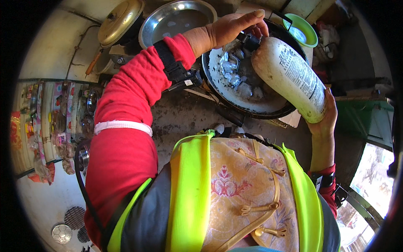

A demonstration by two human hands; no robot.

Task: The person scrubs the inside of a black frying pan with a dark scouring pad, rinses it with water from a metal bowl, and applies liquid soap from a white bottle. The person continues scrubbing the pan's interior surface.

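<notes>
A white bottle with printed writing (pixel 291 77) is held tilted over a wide dark-rimmed pan (pixel 217 85). My right hand (pixel 324 116) grips the bottle's lower end at the right. Near its dark neck, at the upper left end, is my left hand (pixel 237 28), thumb raised and the other fingers curled; whether they touch the neck I cannot tell. Glossy, clear-looking lumps (pixel 233 71) lie in the pan, whose inside is pale with dark specks. Part of the pan is hidden behind the bottle.
A metal basin of liquid (pixel 176 20) stands beyond my left forearm, beside a lidded golden pot (pixel 119 22). At the upper right is a green bowl (pixel 310 33). Shelves with packaged items (pixel 56 110) line the left. A black pan handle (pixel 231 116) points towards my body.
</notes>
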